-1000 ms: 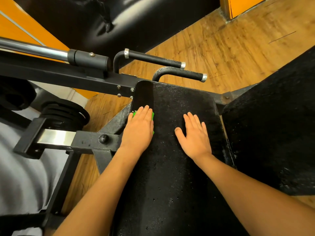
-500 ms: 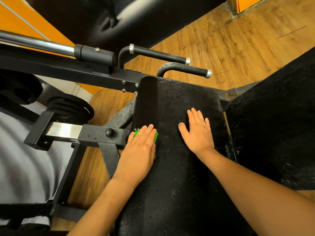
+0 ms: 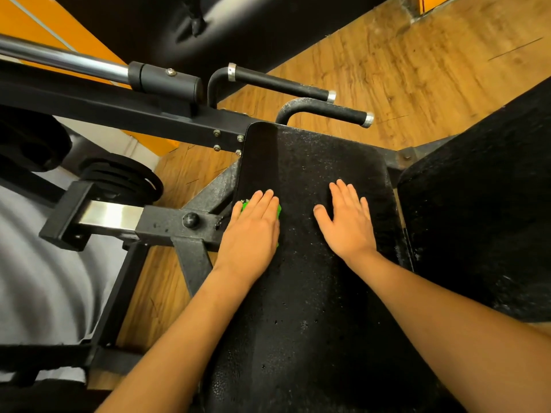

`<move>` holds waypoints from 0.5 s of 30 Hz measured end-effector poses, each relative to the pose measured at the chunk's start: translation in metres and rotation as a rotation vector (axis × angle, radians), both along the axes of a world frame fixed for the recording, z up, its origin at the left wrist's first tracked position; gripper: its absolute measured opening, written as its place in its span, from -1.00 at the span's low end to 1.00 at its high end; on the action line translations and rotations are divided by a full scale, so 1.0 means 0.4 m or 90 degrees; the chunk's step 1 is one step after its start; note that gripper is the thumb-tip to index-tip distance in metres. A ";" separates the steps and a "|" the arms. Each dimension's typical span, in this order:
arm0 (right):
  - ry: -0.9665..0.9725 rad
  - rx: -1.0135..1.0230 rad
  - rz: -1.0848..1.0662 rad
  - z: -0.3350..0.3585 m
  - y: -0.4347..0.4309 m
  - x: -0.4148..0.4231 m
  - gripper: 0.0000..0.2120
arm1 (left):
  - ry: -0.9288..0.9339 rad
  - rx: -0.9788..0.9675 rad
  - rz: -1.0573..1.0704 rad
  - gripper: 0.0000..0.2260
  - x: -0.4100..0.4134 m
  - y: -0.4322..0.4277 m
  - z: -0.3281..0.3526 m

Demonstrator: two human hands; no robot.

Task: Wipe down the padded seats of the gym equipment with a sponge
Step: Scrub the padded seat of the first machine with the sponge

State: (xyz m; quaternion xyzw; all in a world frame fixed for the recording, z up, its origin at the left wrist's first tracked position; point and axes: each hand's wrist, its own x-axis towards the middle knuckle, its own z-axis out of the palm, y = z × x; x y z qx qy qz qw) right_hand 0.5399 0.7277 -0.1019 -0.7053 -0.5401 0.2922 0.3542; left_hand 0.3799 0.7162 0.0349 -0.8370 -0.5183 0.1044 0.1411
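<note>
Sponge [image 3: 245,206]: green, almost wholly covered by the left hand [image 3: 252,231]; only slivers show on either side of the fingers. It lies on the padded seat [image 3: 313,293], against the left edge and nearer the far end.

Left hand: flat, fingers straight and close together, pressing the sponge down, not curled round it.

Right hand [image 3: 347,225]: flat on the seat's right half, fingers slightly spread, holding nothing.

Judgement: the sponge is light, soft and compressible. If wet, it should glide on the cover, so a flat palm over its top suits better than a pinch.

Seat cover: textured, with small punctures. A darker, glossy strip runs along the left edge beyond the sponge.

Risk: so close to the edge, the sponge could slip off towards the frame [image 3: 190,225].
</note>
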 end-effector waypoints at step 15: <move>-0.001 -0.007 0.005 0.001 -0.001 0.001 -0.36 | -0.016 0.021 0.000 -0.55 -0.053 -0.193 -0.008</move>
